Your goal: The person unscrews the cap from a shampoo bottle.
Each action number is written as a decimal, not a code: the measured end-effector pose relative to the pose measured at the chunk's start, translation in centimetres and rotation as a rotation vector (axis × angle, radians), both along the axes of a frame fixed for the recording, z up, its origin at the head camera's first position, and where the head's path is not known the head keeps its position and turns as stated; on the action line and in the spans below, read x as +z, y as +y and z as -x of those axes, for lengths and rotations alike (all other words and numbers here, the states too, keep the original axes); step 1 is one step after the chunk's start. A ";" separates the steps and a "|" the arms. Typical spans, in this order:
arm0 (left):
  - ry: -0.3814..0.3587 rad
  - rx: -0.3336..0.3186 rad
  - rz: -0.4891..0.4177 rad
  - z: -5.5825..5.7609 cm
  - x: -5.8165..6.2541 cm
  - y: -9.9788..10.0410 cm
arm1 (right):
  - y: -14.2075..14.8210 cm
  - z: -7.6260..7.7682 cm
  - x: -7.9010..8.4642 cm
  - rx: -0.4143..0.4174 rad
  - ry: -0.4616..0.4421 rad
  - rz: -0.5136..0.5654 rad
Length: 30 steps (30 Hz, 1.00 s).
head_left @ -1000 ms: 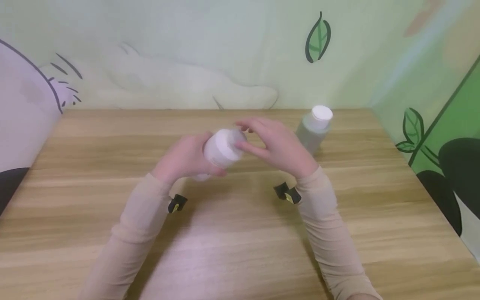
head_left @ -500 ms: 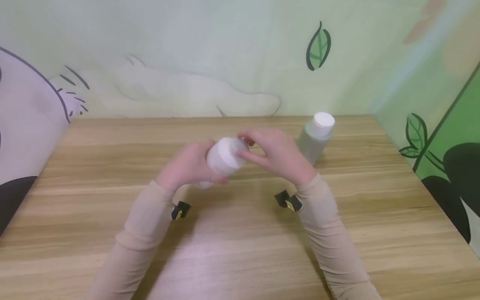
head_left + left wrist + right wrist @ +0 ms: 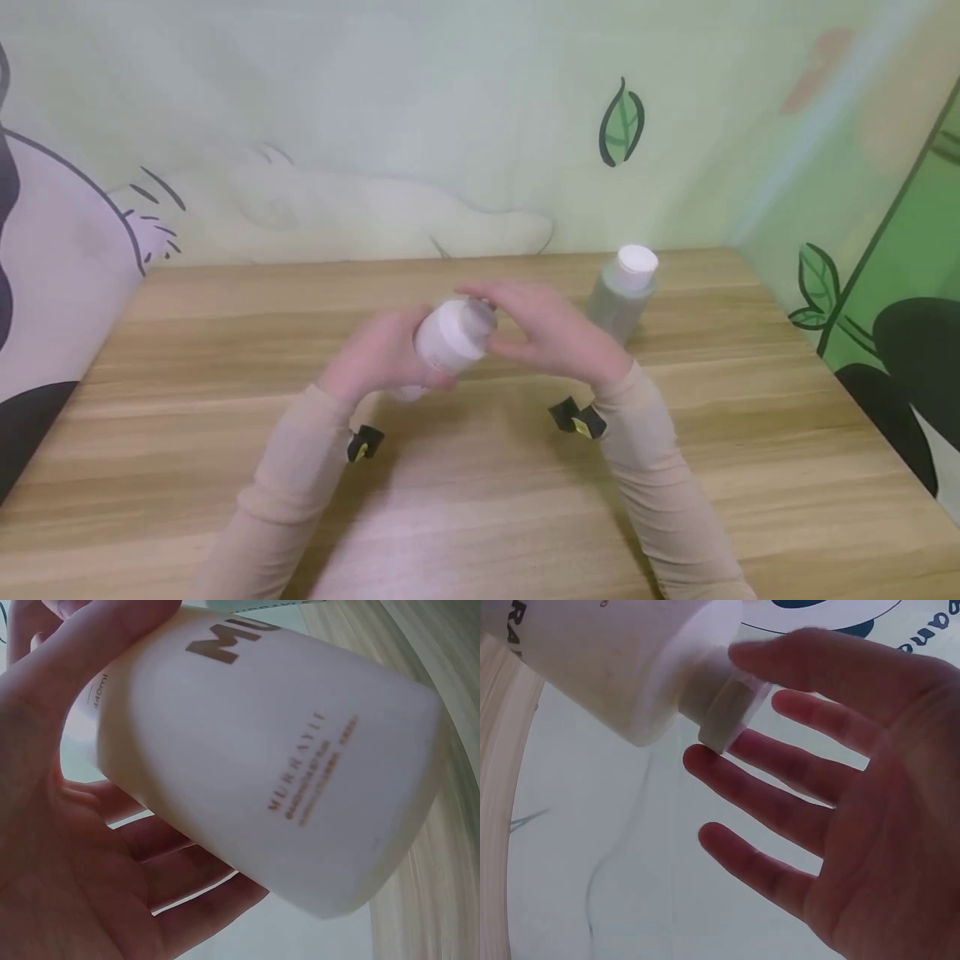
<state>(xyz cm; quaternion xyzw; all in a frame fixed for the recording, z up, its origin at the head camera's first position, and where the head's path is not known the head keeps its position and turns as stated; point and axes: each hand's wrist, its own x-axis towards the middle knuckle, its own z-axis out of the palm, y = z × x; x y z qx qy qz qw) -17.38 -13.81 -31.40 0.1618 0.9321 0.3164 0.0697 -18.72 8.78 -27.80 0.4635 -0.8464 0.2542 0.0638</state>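
A white bottle [image 3: 442,340] with printed lettering tilts up to the right above the table, its body in the grip of my left hand [image 3: 378,354]. In the left wrist view, the thumb goes over the bottle [image 3: 292,750] and the fingers lie behind it. My right hand [image 3: 555,335] is at the upper end, where its thumb and fingers pinch the short cap [image 3: 724,709]. The right wrist view shows the thumb on one side of this cap and fingertips on the other, with the remaining fingers spread. The cap is on the bottle's neck.
Another bottle [image 3: 621,304], greyish with a white cap, stands upright on the wooden table [image 3: 465,517] behind the right hand. A wall [image 3: 360,125] painted with leaves and cartoon shapes rises along the table's back edge.
The camera has tipped up, so everything sits lower in view. The right hand's fingers have shifted around the cap; the left hand keeps its grip on the bottle.
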 end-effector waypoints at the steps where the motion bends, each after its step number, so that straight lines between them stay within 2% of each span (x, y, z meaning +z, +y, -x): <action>1: 0.001 -0.003 0.000 0.0 0.0 0.0 | 0.0 0.0 -0.1 -0.006 -0.022 -0.007; 7: 0.011 -0.017 -0.010 -0.1 -0.1 0.2 | 0.0 -0.1 -0.2 -0.096 -0.092 -0.024; 17: 0.017 -0.008 0.003 -0.3 0.3 0.2 | 0.3 -0.1 0.0 -0.173 -0.107 -0.049; 23: 0.016 -0.007 0.021 -0.3 0.1 0.2 | 0.3 -0.1 -0.1 -0.160 -0.086 -0.057; 30: 0.026 -0.004 0.054 -0.2 -0.1 0.0 | 0.5 -0.1 -0.2 -0.071 0.002 -0.072</action>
